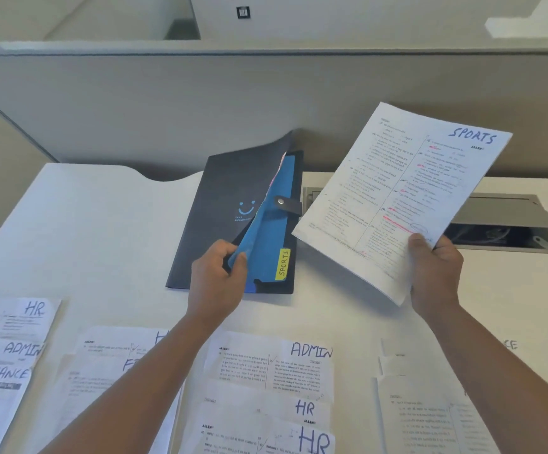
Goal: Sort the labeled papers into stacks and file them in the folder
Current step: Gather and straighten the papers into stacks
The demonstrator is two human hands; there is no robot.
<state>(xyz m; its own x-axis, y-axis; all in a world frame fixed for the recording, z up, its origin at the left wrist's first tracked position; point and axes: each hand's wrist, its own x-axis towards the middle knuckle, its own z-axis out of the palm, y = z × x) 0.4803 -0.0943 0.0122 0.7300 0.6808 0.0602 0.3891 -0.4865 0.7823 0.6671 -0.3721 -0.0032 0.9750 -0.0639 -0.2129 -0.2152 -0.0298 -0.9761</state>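
The right hand [435,268] pinched the white printed sheets headed SPORTS [397,198] by their near corner, raised just right of the dark expanding folder [220,204]. The left hand [217,280] gripped the blue divider tabbed SPORTS [266,231], holding that pocket open; its long axis ran away from the hands, nearer the left.

SPORTS on held paper [400,198], yellow tab [283,264]

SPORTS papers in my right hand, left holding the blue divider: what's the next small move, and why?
Probably slide the SPORTS papers in the right hand into the folder under the blue divider that the left hand lifts: the yellow tab also reads SPORTS.
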